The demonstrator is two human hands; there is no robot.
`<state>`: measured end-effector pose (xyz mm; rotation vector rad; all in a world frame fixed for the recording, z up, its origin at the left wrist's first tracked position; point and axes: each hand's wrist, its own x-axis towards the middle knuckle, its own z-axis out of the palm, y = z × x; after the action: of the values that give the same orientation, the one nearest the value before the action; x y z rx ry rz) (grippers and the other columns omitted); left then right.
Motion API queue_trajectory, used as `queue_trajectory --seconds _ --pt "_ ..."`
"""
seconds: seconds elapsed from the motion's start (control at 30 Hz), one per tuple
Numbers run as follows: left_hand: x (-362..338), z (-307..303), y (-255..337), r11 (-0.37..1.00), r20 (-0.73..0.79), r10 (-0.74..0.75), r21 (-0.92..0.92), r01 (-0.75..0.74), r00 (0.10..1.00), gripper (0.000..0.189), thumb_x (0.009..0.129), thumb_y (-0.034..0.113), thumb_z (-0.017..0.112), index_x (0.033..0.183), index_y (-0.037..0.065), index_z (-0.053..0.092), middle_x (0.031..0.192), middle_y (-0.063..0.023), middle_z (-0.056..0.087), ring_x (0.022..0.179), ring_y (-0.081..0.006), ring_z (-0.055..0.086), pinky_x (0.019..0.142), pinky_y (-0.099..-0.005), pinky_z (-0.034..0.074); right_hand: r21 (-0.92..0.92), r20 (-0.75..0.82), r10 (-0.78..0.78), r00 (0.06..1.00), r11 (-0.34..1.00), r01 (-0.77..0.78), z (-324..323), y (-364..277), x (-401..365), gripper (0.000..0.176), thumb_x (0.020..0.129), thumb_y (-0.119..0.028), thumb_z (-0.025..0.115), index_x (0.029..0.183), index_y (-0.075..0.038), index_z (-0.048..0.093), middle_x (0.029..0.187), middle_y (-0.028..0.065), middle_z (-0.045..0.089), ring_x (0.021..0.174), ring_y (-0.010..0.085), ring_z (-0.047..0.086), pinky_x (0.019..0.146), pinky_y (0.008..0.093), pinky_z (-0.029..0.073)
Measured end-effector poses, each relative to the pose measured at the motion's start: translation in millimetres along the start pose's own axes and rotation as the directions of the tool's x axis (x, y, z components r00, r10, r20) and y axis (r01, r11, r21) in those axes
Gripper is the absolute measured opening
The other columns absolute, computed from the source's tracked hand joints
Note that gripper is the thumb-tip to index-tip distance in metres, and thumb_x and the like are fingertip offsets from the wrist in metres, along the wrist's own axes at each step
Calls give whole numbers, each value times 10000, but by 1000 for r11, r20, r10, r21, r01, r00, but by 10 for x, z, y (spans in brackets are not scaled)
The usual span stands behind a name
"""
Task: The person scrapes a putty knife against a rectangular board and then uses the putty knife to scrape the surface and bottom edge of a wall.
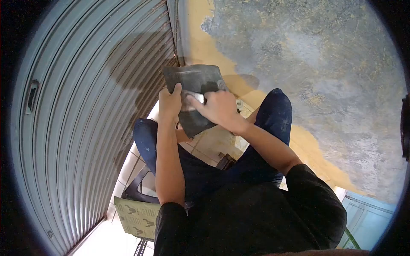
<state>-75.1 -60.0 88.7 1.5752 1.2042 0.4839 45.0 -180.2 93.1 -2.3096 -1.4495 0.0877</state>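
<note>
A dark grey sheet [198, 77], which looks like sandpaper, is held tilted above my knees, with pale dusty marks on its face. My left hand [170, 102] grips its left edge, thumb on top and fingers behind. On the face of the sheet, my right hand [220, 109] is closed around a small, flat, whitish shiny piece [197, 98]. That piece lies against the sheet, and my fingers cover part of it. What kind of thing it is I cannot make out.
A grey corrugated roller shutter [77, 128] rises at left. A patchy grey and yellow wall [307, 85] stands at right. Beside my left leg lies a greenish printed sheet [136, 217] near a dark plastic stool-like frame [139, 187]. A dark object [225, 162] sits on the tiles between my legs.
</note>
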Motion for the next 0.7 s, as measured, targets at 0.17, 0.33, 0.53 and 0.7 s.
queue_trajectory --seconds 0.17,0.33,0.53,0.7 --pt "-198 -10 264 951 76 -84 -291 102 994 394 920 283 619 1091 -72 629 1004 -138 668 861 -231 635 754 -356 491 0 16 258 966 966 -258 -101 320 382 797 822 -718 450 697 27 702 640 277 615 640 419 647 602 476 503" --pt "-517 -389 457 875 -135 -78 -484 3 988 397 926 267 618 1108 -87 617 1014 -151 671 888 -220 642 758 -335 505 251 -49 354 934 909 -331 -683 300 434 781 842 -693 456 838 48 705 804 313 639 818 446 646 731 471 505" --pt "-1641 -1396 169 774 -394 -291 -633 -27 872 521 917 288 634 1236 -108 518 1173 -209 602 994 -267 617 859 -334 490 246 144 365 920 887 -391 -667 548 593 763 850 -678 460 831 47 696 862 326 637 911 462 627 804 477 483" --pt "-2863 -1966 -580 676 -455 -538 -735 41 710 524 955 288 585 1269 -116 474 1215 -201 580 1056 -262 606 923 -337 486 232 245 333 911 892 -388 -586 425 540 764 842 -683 455 864 39 704 923 321 644 982 446 620 885 458 460"
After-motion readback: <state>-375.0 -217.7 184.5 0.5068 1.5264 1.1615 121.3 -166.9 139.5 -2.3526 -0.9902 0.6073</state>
